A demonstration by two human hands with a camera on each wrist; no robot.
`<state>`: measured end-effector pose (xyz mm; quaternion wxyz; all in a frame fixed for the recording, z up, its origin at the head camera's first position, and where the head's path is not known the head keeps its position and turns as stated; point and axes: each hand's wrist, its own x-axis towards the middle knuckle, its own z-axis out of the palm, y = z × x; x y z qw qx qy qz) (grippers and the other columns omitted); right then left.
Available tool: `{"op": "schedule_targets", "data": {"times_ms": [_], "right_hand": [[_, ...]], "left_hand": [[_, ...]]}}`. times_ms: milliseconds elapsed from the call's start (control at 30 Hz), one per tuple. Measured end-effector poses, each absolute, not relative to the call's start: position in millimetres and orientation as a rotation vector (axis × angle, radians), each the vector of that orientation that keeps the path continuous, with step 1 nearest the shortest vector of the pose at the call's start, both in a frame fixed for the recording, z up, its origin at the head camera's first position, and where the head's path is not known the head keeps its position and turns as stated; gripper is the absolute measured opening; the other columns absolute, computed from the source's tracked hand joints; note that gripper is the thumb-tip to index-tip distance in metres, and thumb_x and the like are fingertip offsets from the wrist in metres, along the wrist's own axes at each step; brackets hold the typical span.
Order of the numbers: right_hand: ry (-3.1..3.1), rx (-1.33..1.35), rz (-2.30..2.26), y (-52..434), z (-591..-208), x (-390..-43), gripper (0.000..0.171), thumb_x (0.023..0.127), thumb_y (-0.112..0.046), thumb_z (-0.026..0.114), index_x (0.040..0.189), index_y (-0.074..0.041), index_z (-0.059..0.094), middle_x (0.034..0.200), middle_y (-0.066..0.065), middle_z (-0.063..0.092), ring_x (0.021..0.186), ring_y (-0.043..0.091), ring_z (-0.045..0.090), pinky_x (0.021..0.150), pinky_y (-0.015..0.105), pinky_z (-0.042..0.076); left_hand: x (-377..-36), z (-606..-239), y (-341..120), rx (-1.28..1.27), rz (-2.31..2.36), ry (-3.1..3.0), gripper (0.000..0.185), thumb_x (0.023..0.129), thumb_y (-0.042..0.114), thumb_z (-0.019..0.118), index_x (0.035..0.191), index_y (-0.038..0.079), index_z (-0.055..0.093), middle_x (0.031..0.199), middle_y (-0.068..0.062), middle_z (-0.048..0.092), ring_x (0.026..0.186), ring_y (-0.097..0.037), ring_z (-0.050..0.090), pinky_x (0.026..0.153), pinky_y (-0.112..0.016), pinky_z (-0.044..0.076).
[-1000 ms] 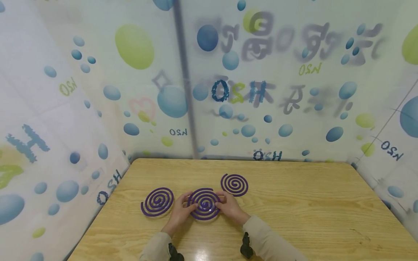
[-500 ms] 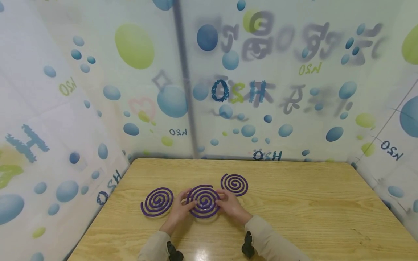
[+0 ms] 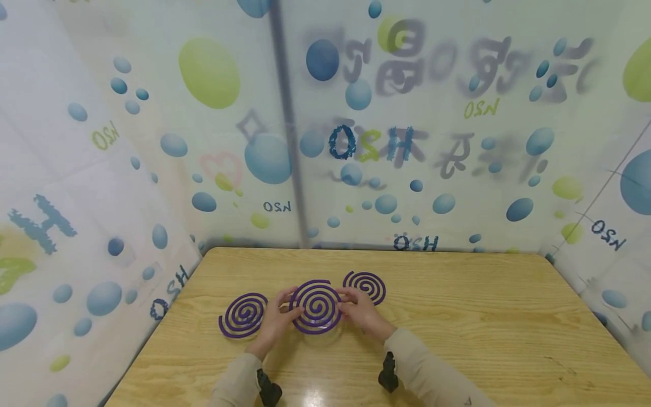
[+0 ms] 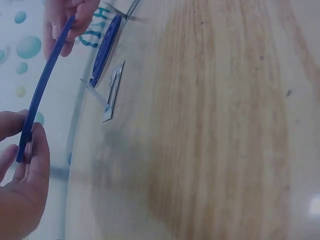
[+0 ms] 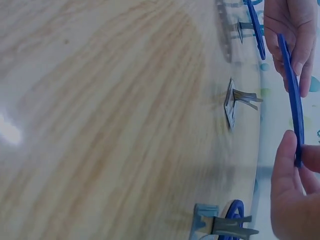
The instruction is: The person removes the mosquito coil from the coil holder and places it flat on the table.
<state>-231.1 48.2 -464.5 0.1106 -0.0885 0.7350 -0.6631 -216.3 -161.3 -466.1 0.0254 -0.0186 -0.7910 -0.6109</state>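
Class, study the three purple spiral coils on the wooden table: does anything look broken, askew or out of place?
Nothing looks damaged. The middle coil is tilted up off the table, pinched at its edges by the left hand and right hand. The other two lie flat.

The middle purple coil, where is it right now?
In the head view, the middle coil is held off the table between left hand and right hand.

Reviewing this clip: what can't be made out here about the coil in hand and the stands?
- Middle purple spiral coil: whether double or single; head view too small, wrist views edge-on.
- Metal stand: blurred in the right wrist view; tip unclear.
- Right coil: near edge hidden by right hand.
- Left hand: fingertips behind coil.
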Motion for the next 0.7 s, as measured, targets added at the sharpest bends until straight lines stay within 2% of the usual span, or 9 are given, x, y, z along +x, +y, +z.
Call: {"op": "schedule_targets", "data": {"times_ms": [300, 467, 700], "right_hand": [[2.175, -0.213, -1.941, 49, -455, -245, 0.031, 0.087, 0.001, 0.051, 0.117, 0.005, 0.05, 0.099, 0.015, 0.057, 0.076, 0.017, 0.061, 0.07, 0.034, 0.053], [2.154, -0.187, -1.954, 50, -451, -253, 0.031, 0.088, 0.0, 0.05, 0.118, 0.005, 0.05, 0.104, 0.016, 0.055, 0.082, 0.019, 0.06, 0.076, 0.037, 0.051], [2.196, -0.175, -1.909, 51, -455, -263, 0.032, 0.088, 0.001, 0.05, 0.119, 0.007, 0.048, 0.106, 0.018, 0.055, 0.083, 0.021, 0.06, 0.077, 0.038, 0.051]], "left_hand": [[-228, -458, -165, -0.096, -1.8, -2.483, 0.045, 0.08, 0.004, 0.062, 0.123, 0.005, 0.049, 0.111, -0.019, 0.054, 0.084, -0.025, 0.057, 0.064, -0.029, 0.05], [-236, -455, -166, -0.103, -1.728, -2.534, 0.044, 0.082, 0.007, 0.061, 0.124, 0.007, 0.049, 0.113, -0.018, 0.052, 0.087, -0.026, 0.056, 0.066, -0.03, 0.051], [-244, -454, -165, -0.084, -1.669, -2.592, 0.044, 0.083, 0.005, 0.06, 0.125, 0.007, 0.048, 0.117, -0.02, 0.05, 0.088, -0.027, 0.055, 0.065, -0.031, 0.052]]}}
